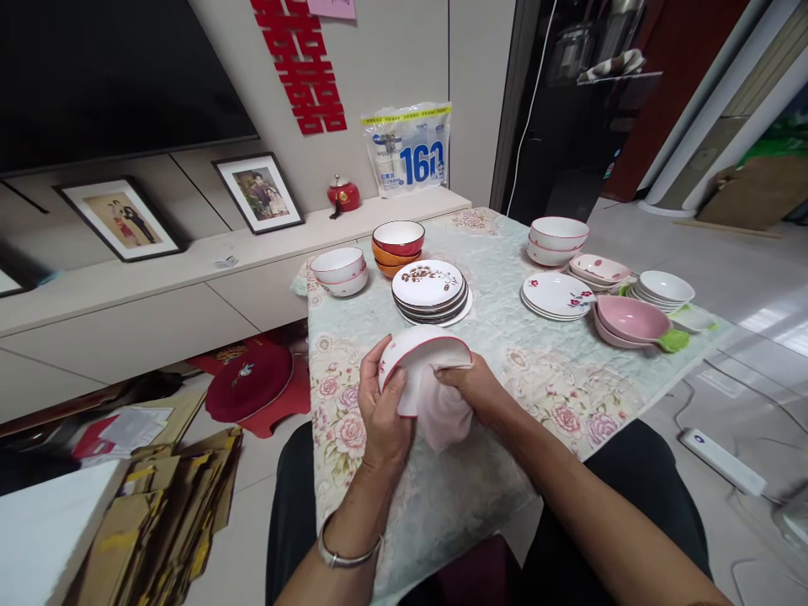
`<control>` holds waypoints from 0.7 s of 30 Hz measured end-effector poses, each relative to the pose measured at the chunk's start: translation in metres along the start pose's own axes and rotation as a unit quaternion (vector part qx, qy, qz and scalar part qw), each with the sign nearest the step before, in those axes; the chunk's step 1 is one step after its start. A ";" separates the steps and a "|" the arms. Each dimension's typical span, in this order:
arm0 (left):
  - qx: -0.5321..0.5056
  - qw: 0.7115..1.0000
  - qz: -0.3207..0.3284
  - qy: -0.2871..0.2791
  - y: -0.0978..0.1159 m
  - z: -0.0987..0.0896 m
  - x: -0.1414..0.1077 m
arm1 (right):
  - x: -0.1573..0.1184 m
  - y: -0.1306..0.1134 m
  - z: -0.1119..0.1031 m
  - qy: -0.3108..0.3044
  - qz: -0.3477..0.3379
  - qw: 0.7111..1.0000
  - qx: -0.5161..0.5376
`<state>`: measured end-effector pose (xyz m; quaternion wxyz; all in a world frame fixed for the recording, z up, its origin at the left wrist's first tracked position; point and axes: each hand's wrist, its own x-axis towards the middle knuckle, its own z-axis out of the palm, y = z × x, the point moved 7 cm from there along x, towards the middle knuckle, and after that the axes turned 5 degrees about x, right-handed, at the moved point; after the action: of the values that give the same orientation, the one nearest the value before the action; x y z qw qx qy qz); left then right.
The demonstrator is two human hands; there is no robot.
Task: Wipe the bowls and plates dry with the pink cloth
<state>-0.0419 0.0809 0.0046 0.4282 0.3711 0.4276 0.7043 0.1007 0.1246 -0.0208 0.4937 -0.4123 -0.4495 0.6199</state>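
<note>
A white bowl (420, 343) with a red rim is tilted up over the near part of the table, its opening towards me. My left hand (384, 412) grips its left side, thumb over the rim. At the right rim, my right hand (473, 383) pinches a thin pale pink cloth (445, 412) against the bowl; the cloth hangs down in front of its inside. Just beyond the bowl stands a stack of plates (429, 286) with a brown flower pattern on top. The fingertips of my right hand are partly hidden by the cloth.
On the flowered tablecloth (353, 404) stand white bowls (339, 268), red and orange bowls (397, 240), another white pair (558, 236), flowered plates (555, 296), pink leaf-shaped dishes (633, 320) and small white dishes (666, 288). A cabinet (208, 286) borders the table's far left.
</note>
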 end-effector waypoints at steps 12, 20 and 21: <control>0.200 0.969 0.099 -0.108 0.021 0.019 -0.004 | -0.027 -0.076 -0.007 0.043 -0.370 0.842 -0.390; -0.076 0.993 -0.067 0.061 -0.007 -0.004 0.005 | -0.003 -0.017 0.000 -0.051 -0.087 0.978 -0.184; -0.091 0.988 -0.095 0.084 -0.010 -0.006 0.006 | -0.005 -0.017 0.004 -0.083 -0.071 0.975 -0.192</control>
<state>-0.0466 0.0877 -0.0055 0.4880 0.2281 0.4296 0.7248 0.1021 0.1213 -0.0032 0.4089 -0.4134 -0.6275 0.5179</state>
